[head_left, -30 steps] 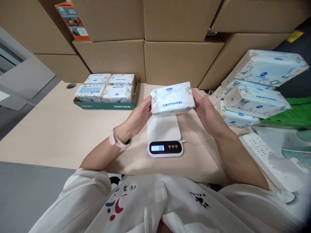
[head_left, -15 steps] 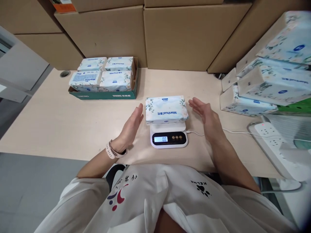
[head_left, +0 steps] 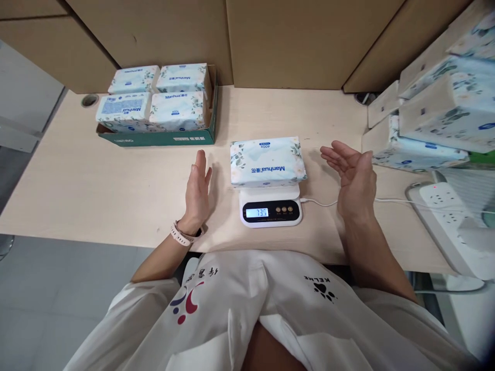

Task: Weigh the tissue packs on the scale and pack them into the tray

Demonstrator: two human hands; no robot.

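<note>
A pack of tissues (head_left: 266,161), white and pale blue with flower prints, rests on a white digital kitchen scale (head_left: 270,222). The lit display appears to read 73.7. To the left of the pack, my left hand (head_left: 198,190) is held upright and apart from it, fingers stretched and holding nothing. My right hand (head_left: 353,178) is on the other side, palm turned inward, fingers extended and not touching the pack. The scale's platform is mostly hidden under the tissues.
At the back left, a green open carton (head_left: 162,138) holds several tissue packs. More packs (head_left: 436,113) are stacked at the right. A white power strip (head_left: 450,216) lies near the right edge, with a white cable (head_left: 325,204) leading to the scale. Large cardboard boxes (head_left: 309,46) line the back.
Both hands have moved outward, farther from the tissue pack. The scale display has gone from 0.0 to about 73.7. My view has shifted slightly.
</note>
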